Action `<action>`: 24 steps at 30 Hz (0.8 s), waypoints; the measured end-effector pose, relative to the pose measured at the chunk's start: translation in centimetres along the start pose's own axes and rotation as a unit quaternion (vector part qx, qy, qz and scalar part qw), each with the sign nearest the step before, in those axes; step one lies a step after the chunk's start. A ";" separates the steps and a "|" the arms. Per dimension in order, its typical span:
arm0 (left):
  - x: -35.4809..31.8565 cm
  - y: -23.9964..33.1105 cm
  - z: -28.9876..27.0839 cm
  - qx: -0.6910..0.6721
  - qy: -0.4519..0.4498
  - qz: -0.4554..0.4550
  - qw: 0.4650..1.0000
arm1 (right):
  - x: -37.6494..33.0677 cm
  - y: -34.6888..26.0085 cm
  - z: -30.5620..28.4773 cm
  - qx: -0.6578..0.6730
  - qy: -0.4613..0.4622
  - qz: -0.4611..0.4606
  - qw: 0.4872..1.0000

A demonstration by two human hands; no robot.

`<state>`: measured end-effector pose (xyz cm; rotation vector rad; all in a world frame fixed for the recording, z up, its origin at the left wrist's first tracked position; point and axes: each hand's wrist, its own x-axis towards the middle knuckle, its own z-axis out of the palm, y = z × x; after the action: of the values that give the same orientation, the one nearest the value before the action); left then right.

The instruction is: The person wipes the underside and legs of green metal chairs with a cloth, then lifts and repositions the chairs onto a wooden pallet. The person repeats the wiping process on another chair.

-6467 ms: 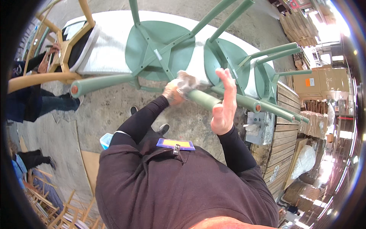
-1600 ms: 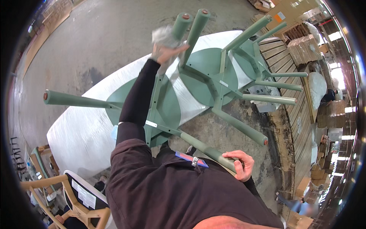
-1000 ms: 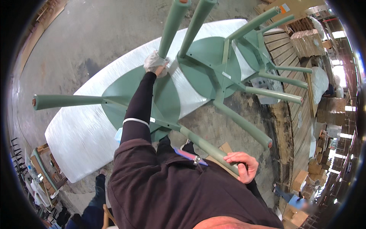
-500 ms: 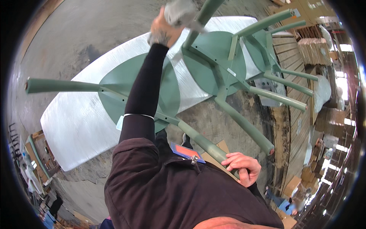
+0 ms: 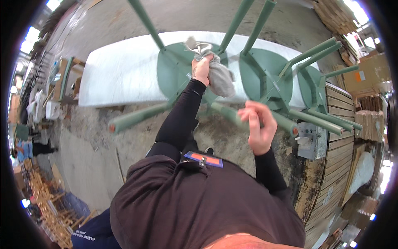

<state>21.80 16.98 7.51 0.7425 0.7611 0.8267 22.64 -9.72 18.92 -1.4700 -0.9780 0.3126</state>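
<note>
While the left hand (image 5: 202, 69) clamps grey cloth (image 5: 222, 81) bulging rightward, the right hand (image 5: 261, 128) curls loosely beside a green leg (image 5: 224, 111).

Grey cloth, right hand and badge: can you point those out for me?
Grey cloth (image 5: 222, 78): head view, on its hanging part.
Right hand (image 5: 262, 130): head view, on the middle of the hand.
Badge (image 5: 213, 160): head view, on its orange face.

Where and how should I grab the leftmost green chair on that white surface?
Probably by its near left leg, wrapping a hand around the shaft from your own side. The chair lies upside down, and that round leg slants toward you past the edge of the white surface, its end free. Your left hand holds a gray cloth.
</note>
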 end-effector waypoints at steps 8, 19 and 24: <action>-25.2 9.6 -4.0 -0.235 -0.242 -0.103 0.936 | -4.1 -4.3 4.9 -0.135 -0.035 -0.330 0.934; -26.6 22.2 -17.7 0.496 0.090 0.480 0.718 | -0.5 -1.7 21.0 0.400 -0.109 0.070 0.907; -22.1 21.0 -20.7 0.570 0.065 0.420 0.703 | -0.5 1.6 31.3 0.317 -0.368 0.009 0.874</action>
<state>-12.67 13.83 20.21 2.3020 1.0584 1.1905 0.82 11.57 11.52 -0.7338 -1.2870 1.1524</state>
